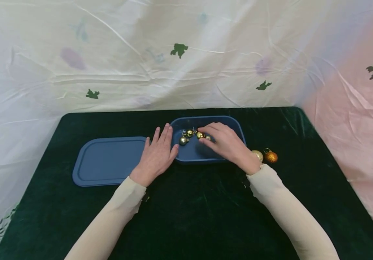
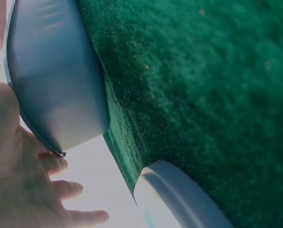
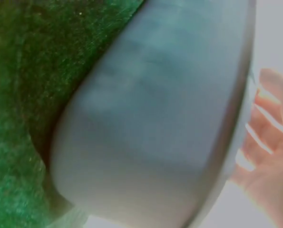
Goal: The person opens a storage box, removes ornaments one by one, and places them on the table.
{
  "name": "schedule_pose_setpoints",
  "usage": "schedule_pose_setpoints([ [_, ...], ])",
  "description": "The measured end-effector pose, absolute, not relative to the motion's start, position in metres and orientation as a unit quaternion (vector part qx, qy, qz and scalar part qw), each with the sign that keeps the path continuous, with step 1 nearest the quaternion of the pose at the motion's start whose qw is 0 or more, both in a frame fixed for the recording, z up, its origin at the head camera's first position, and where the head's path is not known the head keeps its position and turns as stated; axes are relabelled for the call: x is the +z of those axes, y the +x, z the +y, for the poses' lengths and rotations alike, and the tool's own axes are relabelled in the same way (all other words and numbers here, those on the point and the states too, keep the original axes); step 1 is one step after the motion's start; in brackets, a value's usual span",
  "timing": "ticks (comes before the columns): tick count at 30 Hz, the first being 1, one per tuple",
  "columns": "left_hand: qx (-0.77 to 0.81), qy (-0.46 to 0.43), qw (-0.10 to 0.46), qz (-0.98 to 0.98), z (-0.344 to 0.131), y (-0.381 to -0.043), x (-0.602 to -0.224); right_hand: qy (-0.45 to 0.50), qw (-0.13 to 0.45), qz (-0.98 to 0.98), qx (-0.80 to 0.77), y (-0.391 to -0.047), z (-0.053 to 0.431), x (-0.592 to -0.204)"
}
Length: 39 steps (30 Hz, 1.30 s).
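Note:
A blue box with rounded corners stands on the dark green cloth, several small gold and silvery baubles inside it. My left hand lies with straight fingers along the box's left side, its thumb by the near left corner. In the left wrist view that hand shows beside the box wall. Over the box's right part reaches my right hand, thumb and fingertips round a shiny gold bauble. The box wall hides the fingertips in the right wrist view.
A flat blue lid lies left of the box, its right end partly behind the left hand. Right of the box sit a pale gold glittery bauble, partly covered by the right wrist, and an orange bauble. A patterned curtain hangs behind the table.

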<state>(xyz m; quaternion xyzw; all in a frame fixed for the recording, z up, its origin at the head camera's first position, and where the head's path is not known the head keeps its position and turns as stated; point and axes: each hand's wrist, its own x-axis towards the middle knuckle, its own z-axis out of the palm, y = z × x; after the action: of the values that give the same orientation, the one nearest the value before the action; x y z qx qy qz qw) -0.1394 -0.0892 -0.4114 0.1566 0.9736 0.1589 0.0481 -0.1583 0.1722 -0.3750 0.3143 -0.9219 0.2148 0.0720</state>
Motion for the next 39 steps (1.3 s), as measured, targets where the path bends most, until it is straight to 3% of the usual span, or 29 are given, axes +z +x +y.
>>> schedule_pose_setpoints([
  [16, 0.163, 0.168, 0.044, 0.971, -0.092, -0.139, -0.412, 0.301, 0.173, -0.895, 0.279, -0.128, 0.209, -0.352],
  [39, 0.168, 0.17, 0.05, 0.97, -0.092, -0.139, -0.41, 0.274, 0.271, -0.873, 0.299, -0.087, 0.261, -0.337],
])
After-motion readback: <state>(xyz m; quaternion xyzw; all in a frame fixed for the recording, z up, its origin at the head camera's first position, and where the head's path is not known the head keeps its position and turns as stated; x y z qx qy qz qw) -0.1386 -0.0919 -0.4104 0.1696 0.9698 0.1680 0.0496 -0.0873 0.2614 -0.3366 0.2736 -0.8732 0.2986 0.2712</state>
